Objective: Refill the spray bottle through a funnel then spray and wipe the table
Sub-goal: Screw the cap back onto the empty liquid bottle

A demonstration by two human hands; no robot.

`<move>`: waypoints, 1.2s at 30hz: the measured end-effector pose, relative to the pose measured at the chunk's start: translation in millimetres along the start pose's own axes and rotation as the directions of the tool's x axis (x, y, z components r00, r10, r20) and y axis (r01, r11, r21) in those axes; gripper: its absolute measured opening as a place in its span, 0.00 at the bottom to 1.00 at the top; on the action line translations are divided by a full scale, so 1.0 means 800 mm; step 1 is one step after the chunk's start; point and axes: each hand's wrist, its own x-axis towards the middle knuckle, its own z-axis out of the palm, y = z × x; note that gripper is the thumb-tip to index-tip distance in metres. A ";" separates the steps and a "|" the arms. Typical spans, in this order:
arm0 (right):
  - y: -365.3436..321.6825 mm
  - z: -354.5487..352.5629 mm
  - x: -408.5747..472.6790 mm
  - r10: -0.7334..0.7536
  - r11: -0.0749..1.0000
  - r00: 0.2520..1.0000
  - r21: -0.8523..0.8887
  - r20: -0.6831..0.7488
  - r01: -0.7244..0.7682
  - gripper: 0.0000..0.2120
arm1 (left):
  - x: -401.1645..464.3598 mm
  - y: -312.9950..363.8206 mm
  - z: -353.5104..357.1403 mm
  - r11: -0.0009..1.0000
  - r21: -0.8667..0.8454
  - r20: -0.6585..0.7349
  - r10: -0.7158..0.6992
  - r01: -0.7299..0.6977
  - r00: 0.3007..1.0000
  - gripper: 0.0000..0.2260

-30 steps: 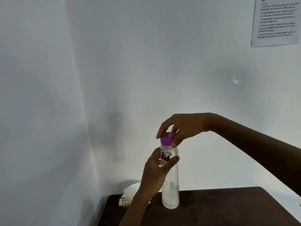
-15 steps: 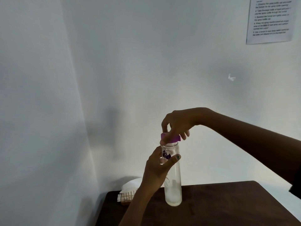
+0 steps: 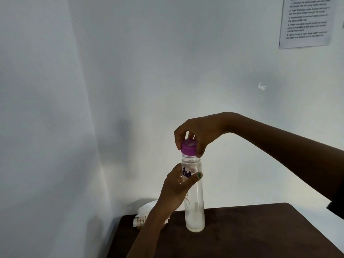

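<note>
Clear bottle [image 3: 193,192] standing upright on the dark counter [image 3: 251,229], near its far left part, with its long axis vertical and a little cloudy liquid low in the base. The purple cap [image 3: 188,147] sits directly above the neck, on the same vertical axis; a narrow band of clear neck shows beneath its lower edge, and whether the thread is engaged cannot be told from this view.

Your right hand [image 3: 197,135] comes in from the right and arches over the cap from above, fingertips curled round its rim and pinching it. Your left hand [image 3: 177,185] rises from below left and wraps the upper body of the bottle, thumb laid across the front just under the purple label, holding it steady against the counter.

The relation that governs the coming move: the cap lies straight below your right hand and in line with the bottle's axis, so the likely step is a twist about that axis and then a lift straight up, with the left hand resisting the turn. The right hand is the one on the cap; the left is nearer the base. A sideways pull could tip the tall, narrow bottle.

Behind your left forearm, at the counter's far left corner, rests a small holder of white tissues [image 3: 147,209]. A printed sheet [image 3: 307,21] hangs on the wall at upper right. No funnel is in view.
</note>
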 end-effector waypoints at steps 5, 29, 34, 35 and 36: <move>-0.003 0.003 0.002 0.038 0.999 0.997 -0.004 0.063 -0.038 0.21 | -0.002 -0.002 0.001 1.000 -0.028 -0.013 0.007 -0.008 1.000 0.11; -0.003 -0.001 0.000 0.184 0.982 0.975 0.010 0.121 -0.187 0.11 | -0.002 -0.016 0.007 0.998 -0.057 -0.036 -0.004 0.002 0.999 0.24; 0.001 0.000 -0.001 0.403 0.899 0.911 -0.225 0.088 -0.376 0.28 | -0.003 -0.020 0.006 0.997 -0.078 -0.065 0.003 -0.008 0.998 0.28; 0.005 0.001 -0.001 0.355 0.922 0.934 -0.179 0.040 -0.343 0.26 | -0.003 -0.020 0.006 0.997 -0.076 -0.061 0.015 -0.019 0.998 0.26; 0.009 0.001 -0.001 0.281 0.953 0.960 -0.117 -0.015 -0.280 0.20 | -0.003 -0.020 0.007 0.997 -0.071 -0.056 0.021 -0.025 0.998 0.25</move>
